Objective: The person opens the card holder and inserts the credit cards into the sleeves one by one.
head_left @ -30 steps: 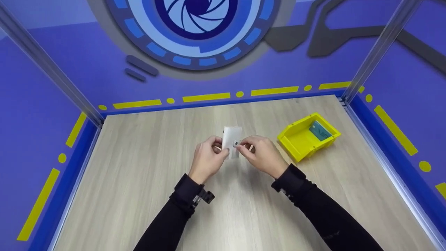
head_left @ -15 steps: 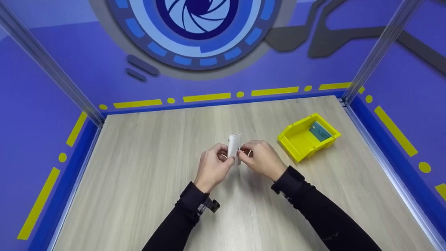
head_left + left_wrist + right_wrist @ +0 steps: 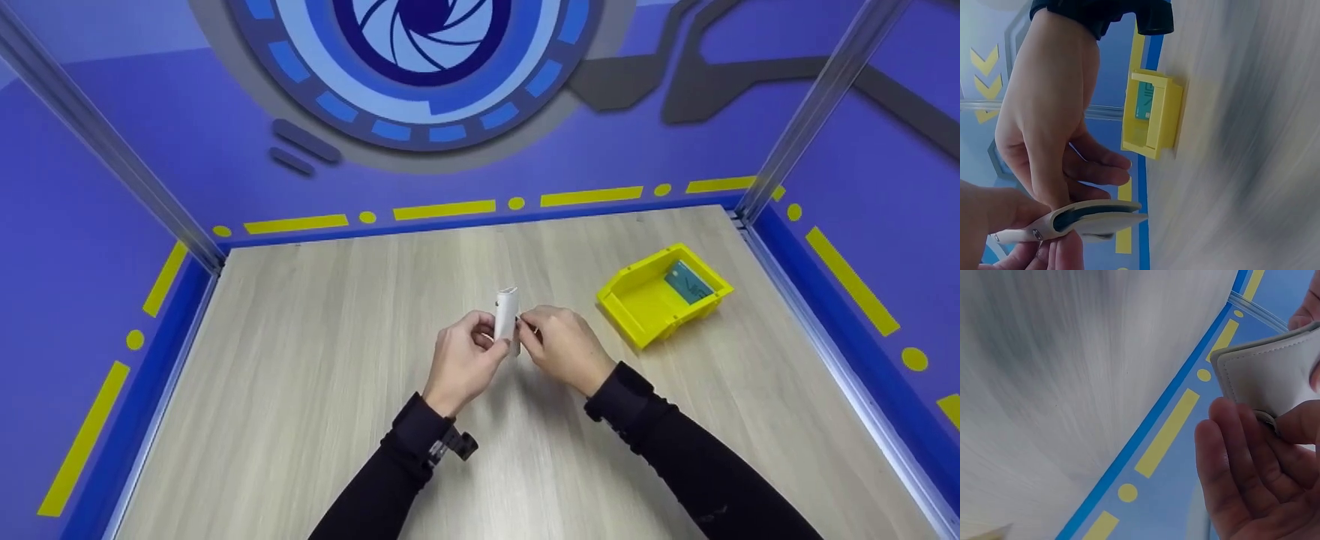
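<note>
A small white wallet (image 3: pixel 505 316) with a stitched edge stands upright between the two hands over the table. My left hand (image 3: pixel 463 360) grips its left side between thumb and fingers. In the left wrist view the wallet (image 3: pixel 1098 216) is seen from its end, slightly parted, with a dark lining and a metal snap on its outer face. My right hand (image 3: pixel 566 349) pinches the closure strap (image 3: pixel 1266 417) at the wallet's right edge between thumb and index finger. The other right fingers (image 3: pixel 1221 467) extend alongside it, partly over the wallet in the right wrist view.
A yellow bin (image 3: pixel 637 307) sits on the table to the right of the right hand. Inside it, a teal card (image 3: pixel 688 283) leans on the far wall. Blue printed panels (image 3: pixel 360 187) enclose the wooden table (image 3: pixel 315 360) at the back and sides.
The wallet has turned from showing its broad face to nearly edge-on, and come slightly nearer and to the right. The left hand moved with it; the right hand kept to the strap.
</note>
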Tool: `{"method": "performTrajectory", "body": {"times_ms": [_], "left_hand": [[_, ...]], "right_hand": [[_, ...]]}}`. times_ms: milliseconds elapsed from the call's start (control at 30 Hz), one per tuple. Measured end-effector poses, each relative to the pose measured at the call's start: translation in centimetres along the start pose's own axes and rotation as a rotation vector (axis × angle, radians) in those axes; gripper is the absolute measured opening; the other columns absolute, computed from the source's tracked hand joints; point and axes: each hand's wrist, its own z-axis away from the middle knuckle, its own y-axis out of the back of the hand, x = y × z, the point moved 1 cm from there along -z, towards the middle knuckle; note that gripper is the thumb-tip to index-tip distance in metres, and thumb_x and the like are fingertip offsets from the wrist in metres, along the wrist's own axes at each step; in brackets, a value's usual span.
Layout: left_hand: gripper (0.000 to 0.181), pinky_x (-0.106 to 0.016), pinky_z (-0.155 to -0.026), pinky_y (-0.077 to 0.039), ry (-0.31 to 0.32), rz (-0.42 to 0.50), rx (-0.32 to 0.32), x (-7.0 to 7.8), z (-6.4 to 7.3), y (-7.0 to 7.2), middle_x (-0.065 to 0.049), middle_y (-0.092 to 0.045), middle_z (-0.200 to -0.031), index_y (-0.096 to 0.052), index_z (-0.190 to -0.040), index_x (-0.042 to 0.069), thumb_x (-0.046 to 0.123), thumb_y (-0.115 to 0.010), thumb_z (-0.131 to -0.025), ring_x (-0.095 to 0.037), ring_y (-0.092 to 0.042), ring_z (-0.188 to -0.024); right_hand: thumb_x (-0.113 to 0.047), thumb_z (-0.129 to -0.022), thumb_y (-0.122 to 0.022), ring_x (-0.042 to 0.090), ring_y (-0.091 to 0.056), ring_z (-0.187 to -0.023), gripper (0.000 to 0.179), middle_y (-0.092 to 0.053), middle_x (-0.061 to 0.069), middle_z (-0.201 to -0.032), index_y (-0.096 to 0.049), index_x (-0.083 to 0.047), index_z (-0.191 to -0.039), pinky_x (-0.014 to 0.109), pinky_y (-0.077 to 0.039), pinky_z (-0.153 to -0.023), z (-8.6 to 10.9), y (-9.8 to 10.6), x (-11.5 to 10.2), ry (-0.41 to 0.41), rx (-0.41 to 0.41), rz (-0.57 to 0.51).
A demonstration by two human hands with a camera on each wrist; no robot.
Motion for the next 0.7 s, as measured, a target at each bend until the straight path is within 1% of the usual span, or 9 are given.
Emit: {"method": "performTrajectory", "body": {"times_ms": [100,233,333,500,600,700], "left_hand": [[0.016,-0.026,-0.071,-0.057,0.002,0.007,-0.007,-0.3,-0.1,0.1,-0.006,-0.079,-0.096,-0.075,-0.108,0.008,0.009,-0.080,-0.092,-0.012,-0.070,-0.079],[0.017,-0.026,-0.072,-0.059,0.034,0.032,-0.020,-0.7,-0.2,0.1,-0.006,-0.079,-0.096,-0.075,-0.109,0.008,0.009,-0.080,-0.093,-0.010,-0.071,-0.080],[0.018,-0.027,-0.074,-0.060,0.053,0.052,-0.023,-1.0,-0.2,0.2,-0.006,-0.078,-0.096,-0.075,-0.110,0.008,0.010,-0.080,-0.093,-0.011,-0.072,-0.082],[0.019,-0.028,-0.079,-0.061,0.055,0.065,-0.023,-1.7,-0.4,0.7,-0.007,-0.078,-0.099,-0.076,-0.111,0.006,0.009,-0.080,-0.093,-0.014,-0.072,-0.086],[0.019,-0.028,-0.083,-0.060,0.058,0.088,-0.036,-2.2,-0.5,1.1,-0.009,-0.078,-0.101,-0.076,-0.111,0.005,0.006,-0.080,-0.093,-0.016,-0.072,-0.090],[0.020,-0.028,-0.085,-0.060,0.067,0.124,-0.053,-2.6,-0.7,1.4,-0.012,-0.077,-0.104,-0.075,-0.112,0.002,0.003,-0.080,-0.092,-0.018,-0.071,-0.094]], "right_hand": [[-0.015,-0.109,-0.066,0.011,-0.054,-0.070,0.020,-0.068,0.001,-0.082,-0.080,-0.007,-0.098,0.029,-0.048,-0.064,0.2,0.0,0.2,0.003,0.007,0.005],[-0.015,-0.109,-0.066,0.012,-0.055,-0.070,0.019,-0.068,0.001,-0.080,-0.079,-0.007,-0.097,0.028,-0.049,-0.065,0.5,0.1,0.6,-0.004,0.031,-0.011],[-0.015,-0.108,-0.067,0.012,-0.057,-0.070,0.019,-0.070,0.002,-0.081,-0.080,-0.007,-0.097,0.028,-0.051,-0.066,0.7,0.1,1.0,-0.015,0.059,-0.036],[-0.014,-0.106,-0.068,0.012,-0.063,-0.071,0.016,-0.075,0.004,-0.085,-0.081,-0.007,-0.099,0.029,-0.056,-0.067,0.9,0.2,1.8,-0.031,0.101,-0.038],[-0.012,-0.106,-0.068,0.013,-0.066,-0.073,0.015,-0.077,0.004,-0.089,-0.081,-0.008,-0.101,0.030,-0.058,-0.069,1.0,0.1,2.2,-0.040,0.100,-0.037],[-0.010,-0.104,-0.067,0.014,-0.067,-0.076,0.015,-0.078,0.005,-0.095,-0.081,-0.007,-0.108,0.032,-0.059,-0.071,1.0,0.1,2.4,-0.054,0.079,-0.044]]}}
